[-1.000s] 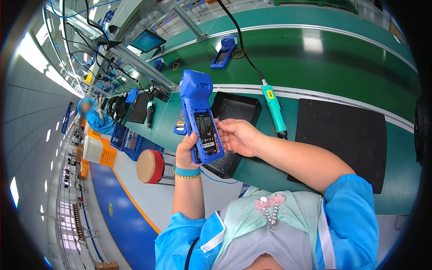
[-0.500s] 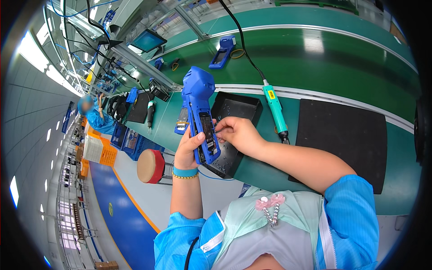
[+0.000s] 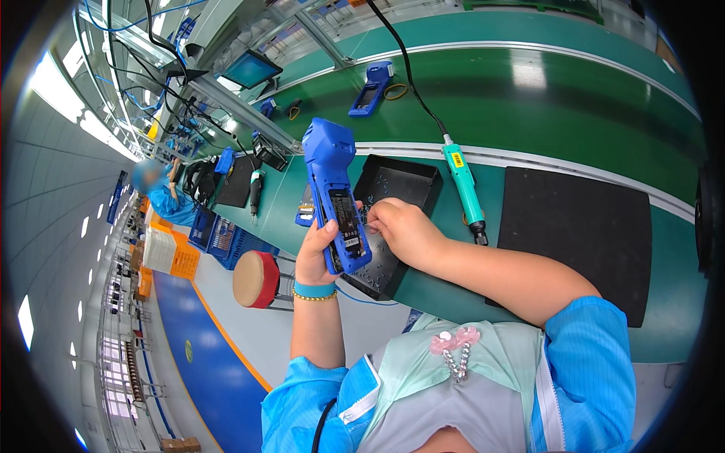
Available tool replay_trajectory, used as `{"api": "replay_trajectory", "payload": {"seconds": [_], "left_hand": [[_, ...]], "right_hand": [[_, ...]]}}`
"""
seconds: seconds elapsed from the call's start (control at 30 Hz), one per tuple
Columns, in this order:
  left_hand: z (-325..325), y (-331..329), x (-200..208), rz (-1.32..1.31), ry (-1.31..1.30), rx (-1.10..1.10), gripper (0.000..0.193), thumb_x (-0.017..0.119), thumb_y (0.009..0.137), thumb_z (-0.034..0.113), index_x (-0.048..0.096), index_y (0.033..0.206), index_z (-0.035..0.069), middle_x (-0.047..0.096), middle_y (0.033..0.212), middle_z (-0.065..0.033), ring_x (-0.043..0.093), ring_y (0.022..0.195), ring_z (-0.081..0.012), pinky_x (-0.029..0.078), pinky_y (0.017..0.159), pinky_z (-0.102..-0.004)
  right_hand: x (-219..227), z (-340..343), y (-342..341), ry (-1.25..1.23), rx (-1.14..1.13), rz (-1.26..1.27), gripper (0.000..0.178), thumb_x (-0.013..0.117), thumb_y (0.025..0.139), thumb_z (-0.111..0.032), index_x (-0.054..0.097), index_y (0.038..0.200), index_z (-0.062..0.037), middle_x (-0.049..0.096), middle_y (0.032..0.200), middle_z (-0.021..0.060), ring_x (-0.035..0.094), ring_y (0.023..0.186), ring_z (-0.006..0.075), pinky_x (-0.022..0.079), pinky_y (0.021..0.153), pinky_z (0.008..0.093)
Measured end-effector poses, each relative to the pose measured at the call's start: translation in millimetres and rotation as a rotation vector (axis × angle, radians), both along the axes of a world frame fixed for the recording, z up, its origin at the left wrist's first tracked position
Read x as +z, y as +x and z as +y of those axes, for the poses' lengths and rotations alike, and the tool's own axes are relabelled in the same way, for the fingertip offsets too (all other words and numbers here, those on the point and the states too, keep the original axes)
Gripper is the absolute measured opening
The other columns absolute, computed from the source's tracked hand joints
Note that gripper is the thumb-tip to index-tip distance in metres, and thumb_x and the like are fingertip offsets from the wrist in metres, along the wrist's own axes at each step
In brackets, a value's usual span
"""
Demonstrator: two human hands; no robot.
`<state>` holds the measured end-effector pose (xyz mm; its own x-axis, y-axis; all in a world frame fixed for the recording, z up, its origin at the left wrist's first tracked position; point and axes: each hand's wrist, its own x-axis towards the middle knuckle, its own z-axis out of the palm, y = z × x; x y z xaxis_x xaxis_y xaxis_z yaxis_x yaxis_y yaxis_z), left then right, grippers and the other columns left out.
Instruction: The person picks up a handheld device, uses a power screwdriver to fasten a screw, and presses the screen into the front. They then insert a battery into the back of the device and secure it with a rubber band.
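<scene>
My left hand (image 3: 316, 253) is closed round the lower part of a blue handheld terminal (image 3: 330, 170), held up and leaning a little to the left. A dark, labelled recess in its body faces me. Just right of it, my right hand (image 3: 404, 230) hangs over a black tray (image 3: 411, 175) with its fingertips pinched. Whatever is between those fingertips is too small or too hidden to make out. Small screws lie scattered in the tray. Partly covered by the terminal, another blue piece with a yellowish band (image 3: 306, 208) shows behind it.
A teal electric screwdriver (image 3: 464, 185) on a black cable lies right of the tray, beside a black mat (image 3: 578, 241). On the green conveyor (image 3: 483, 90) sits another blue casing (image 3: 370, 89). A red-sided stool (image 3: 257, 279) stands left; a co-worker (image 3: 170, 200) works farther off.
The terminal has turned slightly, showing more of its recessed face, and its top has dropped a little. My right fingertips have shifted slightly right, away from its edge and over the tray.
</scene>
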<state>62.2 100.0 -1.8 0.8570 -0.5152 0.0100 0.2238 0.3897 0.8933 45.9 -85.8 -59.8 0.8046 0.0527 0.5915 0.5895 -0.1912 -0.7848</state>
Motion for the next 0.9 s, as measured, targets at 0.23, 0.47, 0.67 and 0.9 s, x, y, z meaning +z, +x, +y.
{"api": "replay_trajectory", "payload": {"seconds": [0.23,0.47,0.67,0.9], "left_hand": [[-1,1,-5,0.006,0.068,0.096,0.054,0.069,0.092,0.018,0.045,0.136,0.000,0.061,0.119,-0.0129,0.065,0.104,-0.0209,0.057,0.083,-0.0349],[-26,-3,-17,-0.159,0.303,0.342,0.044,0.068,0.094,0.014,0.044,0.129,0.001,0.060,0.096,-0.0070,0.062,0.086,-0.0139,0.053,0.074,-0.0281],[-38,-3,-23,-0.203,0.383,0.420,0.078,0.072,0.094,0.024,0.026,0.149,-0.007,0.055,0.117,-0.0122,0.062,0.099,-0.0157,0.053,0.080,-0.0268],[-42,-4,-27,-0.259,0.511,0.551,0.056,0.068,0.097,0.032,0.047,0.135,-0.003,0.058,0.109,-0.0101,0.056,0.096,-0.0137,0.048,0.080,-0.0269]], "right_hand": [[26,-2,-15,-0.026,-0.054,-0.135,0.019,0.069,0.086,-0.005,0.062,0.103,-0.0006,0.064,0.098,0.0142,0.068,0.087,0.0271,0.055,0.075,0.0359],[27,6,-20,0.077,0.127,0.214,0.037,0.069,0.084,-0.006,0.050,0.114,0.0010,0.065,0.087,0.0112,0.066,0.075,0.0214,0.055,0.069,0.0355],[26,6,-18,0.024,-0.020,0.280,0.032,0.065,0.089,-0.019,0.053,0.109,0.0026,0.067,0.085,0.0188,0.068,0.075,0.0359,0.054,0.069,0.0445],[23,6,-17,-0.109,-0.091,0.214,0.029,0.063,0.091,-0.022,0.057,0.103,0.0039,0.067,0.087,0.0221,0.068,0.080,0.0403,0.054,0.069,0.0478]]}}
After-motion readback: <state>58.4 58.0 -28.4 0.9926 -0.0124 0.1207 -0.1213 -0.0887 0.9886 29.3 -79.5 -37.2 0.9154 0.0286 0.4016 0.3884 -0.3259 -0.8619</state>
